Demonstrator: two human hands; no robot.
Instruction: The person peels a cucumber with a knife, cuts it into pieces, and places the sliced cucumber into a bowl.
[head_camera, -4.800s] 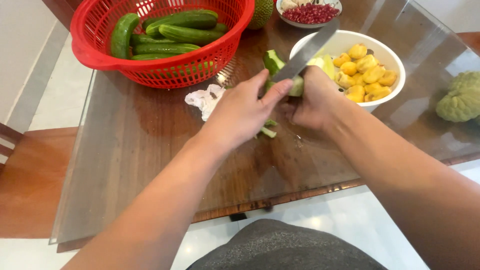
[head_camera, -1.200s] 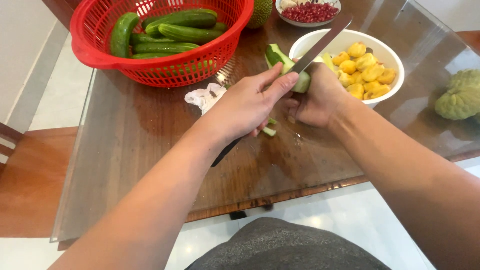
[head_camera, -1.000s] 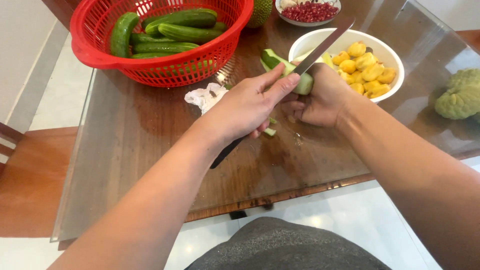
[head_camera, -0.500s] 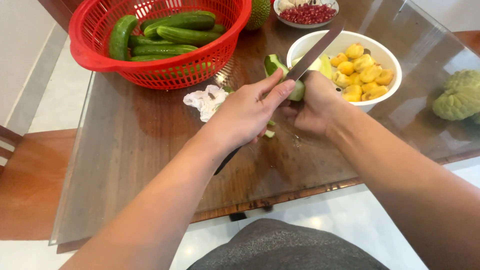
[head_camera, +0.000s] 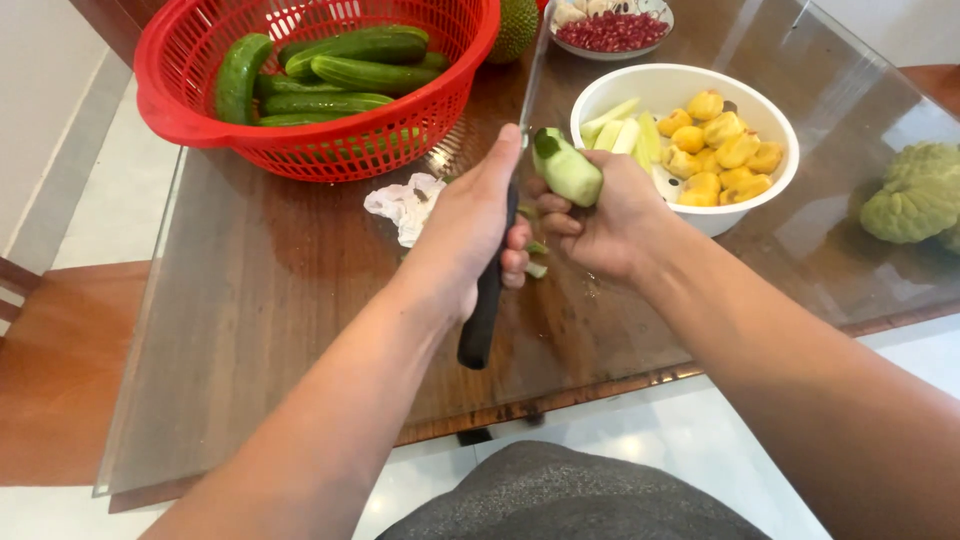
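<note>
Two hands over the glass table (head_camera: 250, 300): left hand (head_camera: 470, 225) grip around a knife (head_camera: 490, 290), right hand (head_camera: 605, 215) grip pinching a peeled cucumber (head_camera: 568, 167).

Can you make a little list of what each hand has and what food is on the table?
left hand: holds a black-handled knife, blade pointing away toward the basket
right hand: holds a partly peeled cucumber
red basket: whole green cucumbers inside
white bowl: yellow fruit pieces and pale cucumber sticks
small bowl: red seeds
table: glass over wood, with a crumpled tissue and green peel bits
far right: bumpy green fruit
</note>
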